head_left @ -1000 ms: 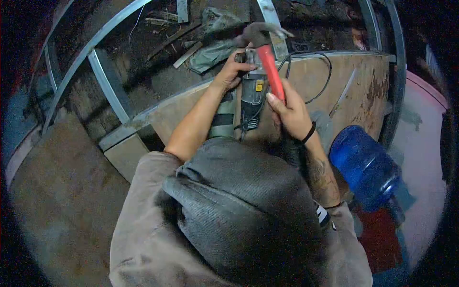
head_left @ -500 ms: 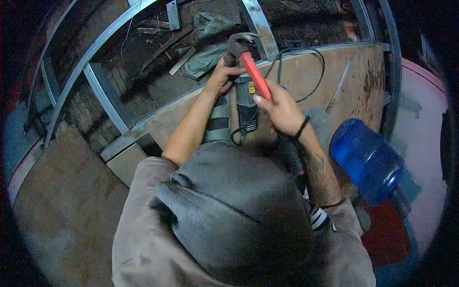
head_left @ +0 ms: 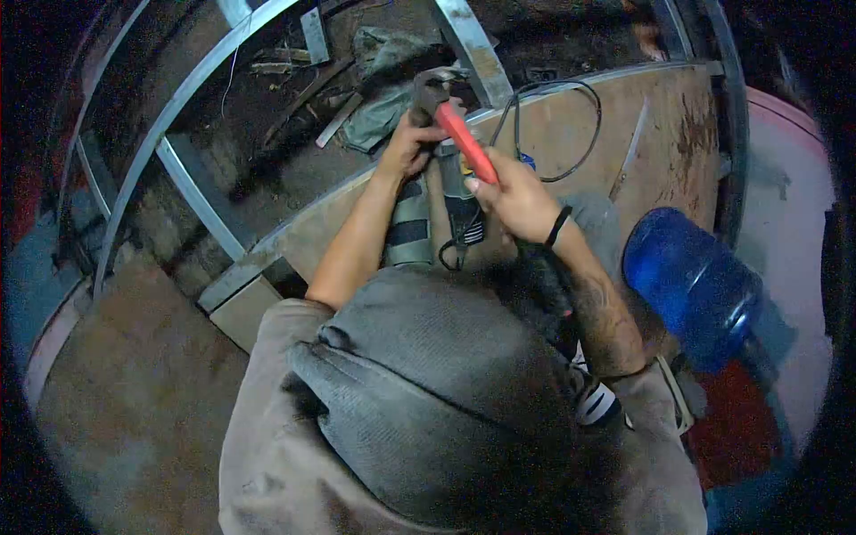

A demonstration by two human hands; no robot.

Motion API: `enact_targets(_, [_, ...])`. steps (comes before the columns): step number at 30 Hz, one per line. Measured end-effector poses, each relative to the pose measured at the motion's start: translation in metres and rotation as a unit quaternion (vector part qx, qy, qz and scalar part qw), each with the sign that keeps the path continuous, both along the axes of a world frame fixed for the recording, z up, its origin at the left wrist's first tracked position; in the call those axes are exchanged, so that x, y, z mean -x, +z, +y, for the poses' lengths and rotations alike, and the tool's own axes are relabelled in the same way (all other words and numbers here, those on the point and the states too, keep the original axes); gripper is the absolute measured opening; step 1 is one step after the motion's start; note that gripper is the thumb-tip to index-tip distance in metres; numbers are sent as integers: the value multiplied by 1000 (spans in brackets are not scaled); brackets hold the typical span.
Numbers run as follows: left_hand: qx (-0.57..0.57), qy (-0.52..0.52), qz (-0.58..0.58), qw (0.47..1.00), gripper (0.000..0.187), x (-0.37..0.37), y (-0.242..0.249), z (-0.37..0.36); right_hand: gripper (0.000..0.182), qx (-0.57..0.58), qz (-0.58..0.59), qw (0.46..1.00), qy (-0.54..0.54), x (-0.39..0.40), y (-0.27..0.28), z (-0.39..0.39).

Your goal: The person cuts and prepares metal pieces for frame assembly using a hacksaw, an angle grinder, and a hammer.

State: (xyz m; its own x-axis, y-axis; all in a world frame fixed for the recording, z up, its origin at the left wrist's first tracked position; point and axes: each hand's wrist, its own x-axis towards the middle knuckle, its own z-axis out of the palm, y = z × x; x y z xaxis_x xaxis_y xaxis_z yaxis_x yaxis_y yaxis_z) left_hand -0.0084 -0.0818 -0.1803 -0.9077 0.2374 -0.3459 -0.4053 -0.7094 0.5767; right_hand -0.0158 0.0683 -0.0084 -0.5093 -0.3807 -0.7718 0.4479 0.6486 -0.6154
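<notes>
A hammer with a red handle (head_left: 465, 143) and a dark head is gripped low on its handle by my right hand (head_left: 519, 201), which has a black band at the wrist. My left hand (head_left: 408, 147) is closed beside the hammer's head; what its fingers hold is hidden. Just below the hands, a grey and black power tool (head_left: 462, 209) with a yellow mark lies by my leg. A black cable (head_left: 596, 134) loops to the right of it.
A curved plywood panel (head_left: 571, 134) lies ahead inside a metal frame (head_left: 203, 196). A thin blade-like strip (head_left: 631, 152) rests on it. A blue water bottle (head_left: 691, 281) is at the right. Cloth (head_left: 379, 116) and scraps lie beyond, and a brown board (head_left: 134, 383) at the left.
The hammer's head has moved slightly left and down, nearer my left hand. The surroundings have shifted a little in view.
</notes>
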Motion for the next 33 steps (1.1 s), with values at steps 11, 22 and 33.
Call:
enact_targets(11, [1,177,-130,976,33,-17,-13,17,50,190,91,954,-214,5,6,34])
enact_targets(22, [-9,252,-140,958,33,-22,-11,20,44,32,162,986,-14,-7,-12,17])
enact_targets(33, [3,207,-126,970,35,-23,-18,14,40,10,316,949,-2,-4,-4,2])
